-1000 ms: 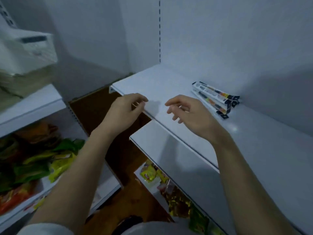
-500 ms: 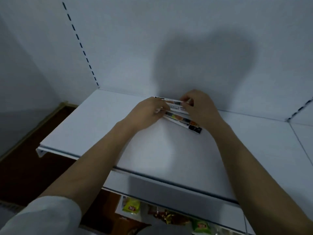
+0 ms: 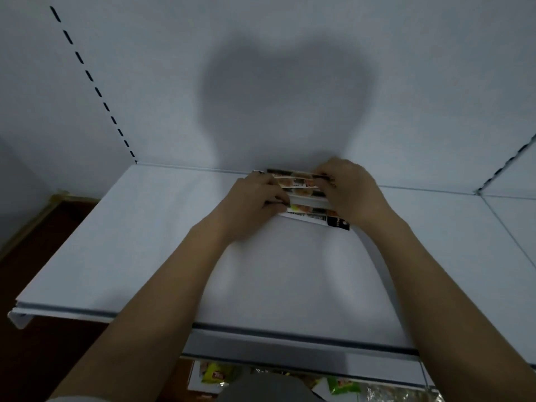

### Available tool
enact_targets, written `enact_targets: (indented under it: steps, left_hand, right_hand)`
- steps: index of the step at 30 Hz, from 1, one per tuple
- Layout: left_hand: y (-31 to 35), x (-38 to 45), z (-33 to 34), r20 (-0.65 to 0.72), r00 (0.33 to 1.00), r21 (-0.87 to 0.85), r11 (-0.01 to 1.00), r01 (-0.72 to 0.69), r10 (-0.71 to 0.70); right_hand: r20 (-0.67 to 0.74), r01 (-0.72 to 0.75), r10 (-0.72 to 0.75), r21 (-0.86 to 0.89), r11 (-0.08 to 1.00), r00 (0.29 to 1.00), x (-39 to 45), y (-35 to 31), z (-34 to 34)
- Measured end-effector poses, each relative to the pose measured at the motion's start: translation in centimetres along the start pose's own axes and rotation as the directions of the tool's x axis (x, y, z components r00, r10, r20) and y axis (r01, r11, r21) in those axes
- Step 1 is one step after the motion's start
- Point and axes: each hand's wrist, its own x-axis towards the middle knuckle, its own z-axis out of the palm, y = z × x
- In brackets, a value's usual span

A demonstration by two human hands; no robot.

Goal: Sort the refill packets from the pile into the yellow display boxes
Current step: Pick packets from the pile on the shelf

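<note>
Gripping the long white printed packets [image 3: 301, 195] at either end, left hand [image 3: 255, 198] and right hand [image 3: 352, 192] have nudged them toward the back wall; fingertips hidden.

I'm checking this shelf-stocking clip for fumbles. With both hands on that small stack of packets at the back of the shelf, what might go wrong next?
1. The packets lie fanned rather than squared; the lowest one juts out toward the right hand, so it may slide free when lifted.
2. The left hand and right hand hold only the ends, so middle packets could sag or drop onto the shelf.
3. No yellow display box is in view, so the carry may be long.
</note>
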Motion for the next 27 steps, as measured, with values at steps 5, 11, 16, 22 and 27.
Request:
enact_targets:
  steps: [5,11,16,22,27]
  left_hand:
    - [0.3,-0.1,-0.6,-0.143,0.988,-0.037,0.998,0.045,-0.050]
    - [-0.1,-1.3,-1.7,-0.296,0.928,-0.241,0.957,0.159,-0.229]
    - [0.8,-1.3,-0.9,-0.188,0.965,-0.153,0.976,0.154,-0.182]
    - [0.8,-1.2,0.1,-0.004,0.984,0.062,0.982,0.177,-0.177]
    - [0.8,-1.2,0.5,-0.047,0.995,0.033,0.995,0.095,-0.094]
  right_hand:
    - [-0.143,-0.034,0.049,0.101,0.994,0.989,-1.1,0.7,-1.2]
    - [-0.194,-0.135,0.161,0.141,0.981,0.968,-1.7,1.7,-1.5]
    - [-0.028,-0.090,0.092,0.042,0.995,0.995,-1.4,0.7,-0.1]
    - [0.101,-0.057,0.059,-0.018,0.998,0.993,-1.1,1.1,1.0]
    - [0.099,-0.050,0.053,-0.030,0.998,0.994,-1.2,1.1,0.7]
